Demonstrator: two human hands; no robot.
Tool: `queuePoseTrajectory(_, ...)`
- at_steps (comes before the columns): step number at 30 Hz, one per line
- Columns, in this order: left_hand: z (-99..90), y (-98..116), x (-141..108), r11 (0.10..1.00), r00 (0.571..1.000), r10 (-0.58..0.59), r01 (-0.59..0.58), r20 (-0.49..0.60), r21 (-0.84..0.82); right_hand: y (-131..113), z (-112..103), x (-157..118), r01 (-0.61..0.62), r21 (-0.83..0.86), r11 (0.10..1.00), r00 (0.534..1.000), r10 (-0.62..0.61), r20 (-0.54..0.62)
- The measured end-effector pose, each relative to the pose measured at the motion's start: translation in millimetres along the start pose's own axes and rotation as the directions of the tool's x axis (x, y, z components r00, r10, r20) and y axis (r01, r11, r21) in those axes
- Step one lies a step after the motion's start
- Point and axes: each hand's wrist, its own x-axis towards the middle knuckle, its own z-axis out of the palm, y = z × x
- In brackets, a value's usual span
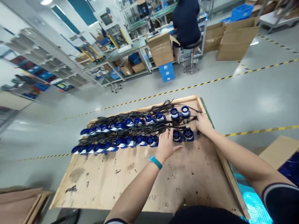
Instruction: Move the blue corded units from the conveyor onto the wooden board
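Two rows of small round blue-and-white units with black cables run across a wooden tray [140, 180]. My left hand [165, 144] lies over the front row, thumb and fingers apart, its fingertips at the black cable bundle [149, 128]. Beside its thumb are two front-row blue units, the nearer one [177, 135] and the end one [188, 134]. My right hand [203, 123] is by the tray's right rim, fingers closed on the end of a black cable [194, 118]. Just left of it stands a back-row unit [185, 112]. The fingertips are partly blurred.
Raised wooden edges border the tray. Beyond the yellow-black floor tape [168, 92], a person in dark clothing [187, 23] sits at a workbench near a cardboard box [161, 51] on blue crates [166, 72]. Another open carton [280, 152] stands at the right.
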Motion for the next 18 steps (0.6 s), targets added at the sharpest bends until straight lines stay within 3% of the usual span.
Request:
queuePoseTrajectory(2,-3.2,-11,-14,0.999,1.000,-0.017,0.017,0.004,0.045,-4,5,-24,0.084,0.101,0.991,0.989,-0.071,-0.130)
queuePoseTrajectory(4,-1.6,-21,-20,0.995,1.000,-0.030,0.031,-0.003,0.091,-16,13,-53,0.217,0.132,0.967,0.964,-0.191,-0.183)
queuePoseTrajectory(8,12.5,-33,-6,0.993,1.000,-0.006,0.004,0.015,0.119,-50,33,-86,0.394,0.018,0.919,0.919,-0.393,-0.043)
queuePoseTrajectory(14,29.8,-37,26,0.987,0.995,0.062,-0.073,0.077,0.146,-62,42,-67,0.363,-0.037,0.931,0.932,-0.363,0.019)
queuePoseTrajectory(18,26.0,-43,24,0.975,0.978,0.207,-0.206,-0.003,0.083,-74,32,-85,0.313,-0.026,0.950,0.949,-0.313,-0.045)
